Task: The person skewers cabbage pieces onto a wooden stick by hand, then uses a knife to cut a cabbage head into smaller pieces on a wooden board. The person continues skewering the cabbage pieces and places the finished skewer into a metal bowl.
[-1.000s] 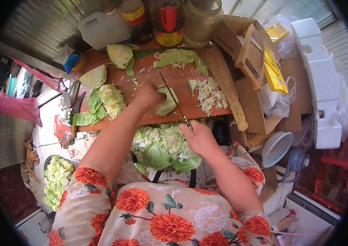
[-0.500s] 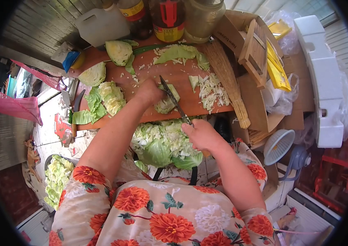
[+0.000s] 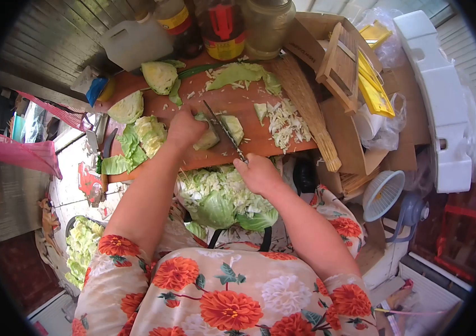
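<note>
1. Head view, the middle: my left hand (image 3: 184, 130) has its fingers curled down over the left end of the cabbage chunk (image 3: 209, 139), pinning it to the wooden cutting board (image 3: 232, 101), roughly mid-board.
2. My right hand (image 3: 257, 173) is a closed fist round the knife (image 3: 224, 129). The handle is buried in my palm, and the blade runs far-left across the chunk, with a cut-off piece lying just right of it.
3. Handling, as I judge it: the chunk is light, crisp and made of loose layers, so it probably slides apart. Best held from the top with knuckles toward the blade and fingertips tucked back.
4. Around it: shredded cabbage (image 3: 285, 120) to the right on the board, a cabbage wedge (image 3: 159, 75) at the far left, bottles (image 3: 224, 31) along the far edge, and a heap of chopped cabbage (image 3: 221, 193) near me, below the board.
</note>
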`<move>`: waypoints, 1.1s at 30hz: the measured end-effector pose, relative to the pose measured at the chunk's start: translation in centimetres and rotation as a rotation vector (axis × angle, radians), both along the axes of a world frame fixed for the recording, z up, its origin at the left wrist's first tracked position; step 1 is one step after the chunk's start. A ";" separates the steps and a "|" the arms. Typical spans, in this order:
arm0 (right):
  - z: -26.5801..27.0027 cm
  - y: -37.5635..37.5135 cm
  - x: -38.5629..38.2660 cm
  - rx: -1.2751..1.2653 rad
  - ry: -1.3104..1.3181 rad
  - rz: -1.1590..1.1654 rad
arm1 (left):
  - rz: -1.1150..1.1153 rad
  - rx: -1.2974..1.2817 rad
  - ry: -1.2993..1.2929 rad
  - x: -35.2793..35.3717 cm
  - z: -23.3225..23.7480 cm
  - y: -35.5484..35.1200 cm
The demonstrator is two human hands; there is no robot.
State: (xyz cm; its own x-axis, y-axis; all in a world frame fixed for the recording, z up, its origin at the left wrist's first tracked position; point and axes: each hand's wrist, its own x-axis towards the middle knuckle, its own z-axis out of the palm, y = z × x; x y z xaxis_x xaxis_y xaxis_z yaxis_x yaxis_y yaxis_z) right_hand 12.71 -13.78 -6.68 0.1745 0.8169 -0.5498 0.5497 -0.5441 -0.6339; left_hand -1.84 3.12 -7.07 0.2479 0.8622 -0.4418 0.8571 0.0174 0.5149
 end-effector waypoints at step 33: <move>-0.9 -3.9 1.5 -0.056 0.245 -0.178 | -0.444 0.326 -0.017 3.5 -3.1 -3.4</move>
